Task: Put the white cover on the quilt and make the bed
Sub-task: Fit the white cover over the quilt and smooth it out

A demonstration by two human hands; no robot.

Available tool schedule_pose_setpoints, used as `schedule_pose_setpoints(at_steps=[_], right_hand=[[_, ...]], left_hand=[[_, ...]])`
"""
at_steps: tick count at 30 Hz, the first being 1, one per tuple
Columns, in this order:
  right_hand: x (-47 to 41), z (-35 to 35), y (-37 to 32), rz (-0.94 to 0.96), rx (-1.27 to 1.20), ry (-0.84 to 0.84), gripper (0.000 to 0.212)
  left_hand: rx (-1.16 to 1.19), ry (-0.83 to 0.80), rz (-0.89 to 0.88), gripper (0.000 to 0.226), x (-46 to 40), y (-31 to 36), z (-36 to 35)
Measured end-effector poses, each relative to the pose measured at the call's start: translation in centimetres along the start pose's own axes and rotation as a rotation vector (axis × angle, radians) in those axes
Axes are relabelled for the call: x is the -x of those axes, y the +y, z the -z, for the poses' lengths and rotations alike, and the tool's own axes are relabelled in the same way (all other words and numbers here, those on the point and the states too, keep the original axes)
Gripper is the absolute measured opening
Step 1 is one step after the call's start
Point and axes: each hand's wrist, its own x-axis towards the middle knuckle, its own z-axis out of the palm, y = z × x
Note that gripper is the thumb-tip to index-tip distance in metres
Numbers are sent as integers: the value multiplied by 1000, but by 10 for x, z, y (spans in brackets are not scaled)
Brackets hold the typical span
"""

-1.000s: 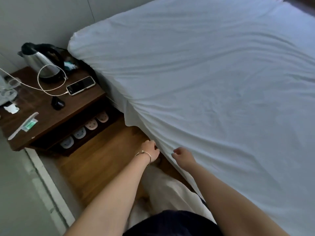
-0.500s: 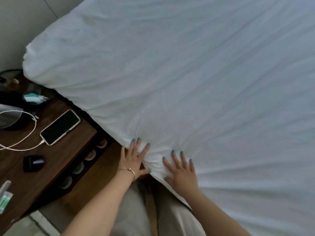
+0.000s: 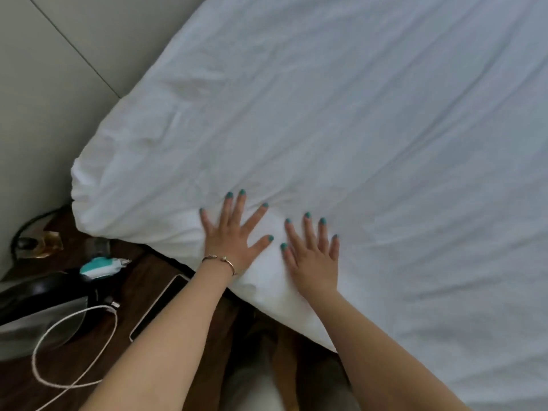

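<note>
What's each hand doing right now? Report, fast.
Left hand: open, fingers spread, flat on the quilt.
Right hand: open, flat on the quilt, holding nothing.

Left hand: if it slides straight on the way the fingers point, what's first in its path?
Only more white cover. The left hand lies flat, pointing up the bed; the wall lies off to the side.

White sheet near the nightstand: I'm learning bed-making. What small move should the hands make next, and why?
Probably sweep both flat hands, left hand and right hand, outward across the white sheet: creases fan out from the edge where they press.
</note>
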Motion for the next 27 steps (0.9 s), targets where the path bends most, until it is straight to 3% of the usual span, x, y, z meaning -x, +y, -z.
schedule_pose_setpoints(at_steps=[3, 5, 7, 8, 9, 10, 13, 18, 20, 22, 24, 25, 27], right_hand=[[33, -13, -12, 114, 92, -68, 52], [27, 8, -21, 164, 62, 130, 39], [-10, 35, -41, 163, -50, 405, 33], [-35, 46, -54, 166, -57, 449, 35], [-61, 56, -68, 158, -47, 397, 40], [-85, 62, -82, 144, -24, 297, 46], [-135, 51, -99, 84, 33, 95, 57], [-116, 25, -91, 250, 193, 43, 54], [-92, 22, -81, 391, 221, -9, 54], [-74, 32, -66, 517, 170, -97, 53], [-70, 59, -50, 493, -60, -79, 47], [-72, 72, -41, 444, -184, 7, 48], [-83, 87, -16, 309, -181, 218, 49]], left_hand=[[16, 37, 130, 72, 33, -29, -4], [109, 68, 220, 65, 29, -48, 18], [98, 272, 92, 52, 0, -59, 41], [46, 349, 18, 49, -18, -64, 54], [3, 342, -17, 51, -37, -71, 62], [-20, 218, 6, 58, -52, -77, 67], [50, 35, 293, 85, -73, -127, 46], [243, -25, 448, 85, -68, -177, 42], [356, -2, 627, 77, -69, -177, 41], [530, 56, 886, 68, -74, -176, 49], [563, 105, 995, 66, -85, -170, 66], [509, 157, 940, 67, -88, -159, 75], [393, 332, 634, 67, -91, -119, 85]])
